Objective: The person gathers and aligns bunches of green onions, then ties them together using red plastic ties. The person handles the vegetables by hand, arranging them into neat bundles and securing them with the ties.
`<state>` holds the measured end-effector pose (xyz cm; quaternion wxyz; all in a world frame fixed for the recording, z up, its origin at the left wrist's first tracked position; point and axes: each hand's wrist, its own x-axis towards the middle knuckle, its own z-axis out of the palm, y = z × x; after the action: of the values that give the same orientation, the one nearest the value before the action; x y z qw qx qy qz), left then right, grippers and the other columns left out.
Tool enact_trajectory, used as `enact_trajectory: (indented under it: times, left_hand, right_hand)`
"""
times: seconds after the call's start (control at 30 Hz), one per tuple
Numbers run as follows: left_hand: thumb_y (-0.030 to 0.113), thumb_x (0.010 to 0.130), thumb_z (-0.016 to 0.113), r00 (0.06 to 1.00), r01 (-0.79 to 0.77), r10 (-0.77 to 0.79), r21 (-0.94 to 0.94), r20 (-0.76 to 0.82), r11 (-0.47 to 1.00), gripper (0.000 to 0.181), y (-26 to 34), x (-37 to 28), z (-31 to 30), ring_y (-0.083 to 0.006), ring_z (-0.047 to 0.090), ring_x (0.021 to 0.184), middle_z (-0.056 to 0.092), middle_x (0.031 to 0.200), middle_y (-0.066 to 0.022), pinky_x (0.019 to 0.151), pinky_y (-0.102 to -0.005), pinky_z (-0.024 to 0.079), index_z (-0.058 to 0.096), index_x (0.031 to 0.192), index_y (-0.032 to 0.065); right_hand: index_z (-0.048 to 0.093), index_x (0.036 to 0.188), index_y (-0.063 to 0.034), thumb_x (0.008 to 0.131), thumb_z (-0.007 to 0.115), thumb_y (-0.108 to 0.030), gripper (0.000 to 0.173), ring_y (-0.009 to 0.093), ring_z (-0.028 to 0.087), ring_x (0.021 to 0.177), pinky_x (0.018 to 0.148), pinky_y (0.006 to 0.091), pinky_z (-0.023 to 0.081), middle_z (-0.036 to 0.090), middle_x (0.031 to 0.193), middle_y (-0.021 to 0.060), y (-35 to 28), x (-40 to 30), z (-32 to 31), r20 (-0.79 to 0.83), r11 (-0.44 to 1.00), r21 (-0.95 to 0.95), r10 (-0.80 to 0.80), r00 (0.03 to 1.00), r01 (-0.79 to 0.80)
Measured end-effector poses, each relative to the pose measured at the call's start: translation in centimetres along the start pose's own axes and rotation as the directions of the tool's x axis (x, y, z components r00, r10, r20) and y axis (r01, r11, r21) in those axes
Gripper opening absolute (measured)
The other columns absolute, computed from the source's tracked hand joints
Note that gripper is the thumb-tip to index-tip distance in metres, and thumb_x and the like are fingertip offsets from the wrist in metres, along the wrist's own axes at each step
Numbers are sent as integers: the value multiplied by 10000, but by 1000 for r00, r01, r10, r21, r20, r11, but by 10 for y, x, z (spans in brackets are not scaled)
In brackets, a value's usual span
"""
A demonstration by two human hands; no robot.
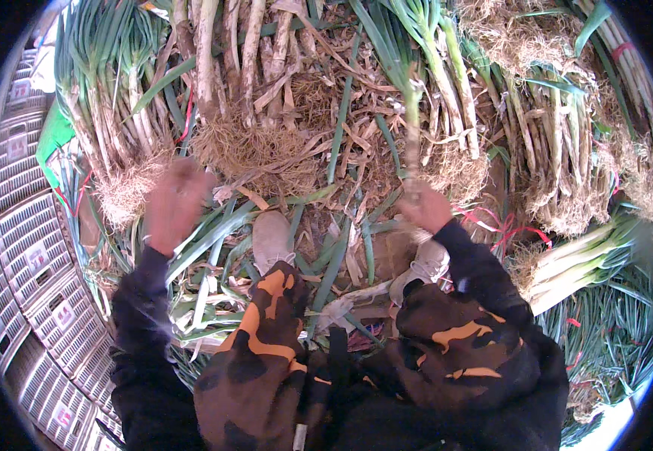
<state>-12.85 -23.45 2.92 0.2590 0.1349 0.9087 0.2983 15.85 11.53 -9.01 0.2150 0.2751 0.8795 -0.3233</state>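
Observation:
My right hand point(425, 207) is closed around the root end of a long green onion point(412, 121), which stands roughly upright with its green leaves pointing away from me. My left hand point(175, 206) is motion-blurred, fingers curled, beside the roots of an onion bunch point(112, 129) on the left; whether it holds anything is unclear. Between my hands and farther out lies a pile of soil-stained onions point(247, 67) with a thick mat of dry roots point(253, 152). More loose onions point(445, 84) lie just beyond my right hand.
Stacked slatted plastic crates point(44, 253) line the left side. Cleaned white-stemmed onions point(574, 265) and a heap of green leaves point(602, 332) lie at right. Red plastic ties point(507, 228) lie near my right sleeve. Cut leaves and dry peelings point(354, 248) litter the ground around my shoes point(273, 239).

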Motion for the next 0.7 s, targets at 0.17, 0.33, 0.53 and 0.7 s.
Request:
enact_trajectory:
  times: [0.17, 0.33, 0.53, 0.7]
  left_hand:
    - [353, 892, 563, 573, 756, 69, -559, 817, 341, 363, 93, -23, 157, -121, 580, 858, 618, 919, -81, 727, -250, 475, 588, 1052, 28]
    - [314, 902, 560, 717, 594, -43, -577, 696, 560, 281, 83, -3, 205, -67, 496, 655, 561, 801, -1, 592, -220, 424, 557, 1002, 51]
    - [257, 888, 589, 876, 432, -137, -627, 462, 648, 230, 104, -10, 198, -47, 433, 619, 510, 744, 22, 540, -230, 371, 525, 932, 40]
    - [299, 882, 586, 881, 367, -84, -562, 465, 741, 294, 93, -9, 201, -59, 447, 624, 511, 700, 15, 550, -261, 385, 526, 978, 28]
  right_hand:
    - [565, 1063, -3, 758, 710, -265, 428, 193, 613, 795, 706, 323, 494, 632, 904, 123, -102, -4, -40, 239, 796, 581, -369, 898, 172]
    - [571, 1040, 15, 819, 628, -158, 286, 183, 628, 721, 643, 295, 501, 640, 869, 117, -53, 31, -62, -147, 823, 547, -82, 986, 150]
    - [442, 1097, 13, 724, 688, -264, 526, 389, 497, 957, 766, 478, 433, 500, 1025, 224, 51, 98, -94, -588, 918, -345, -52, 807, -192]
    - [468, 975, 2, 680, 665, -189, 403, 390, 552, 890, 709, 494, 470, 530, 968, 223, 62, 109, -103, -532, 931, -320, -22, 846, -177]
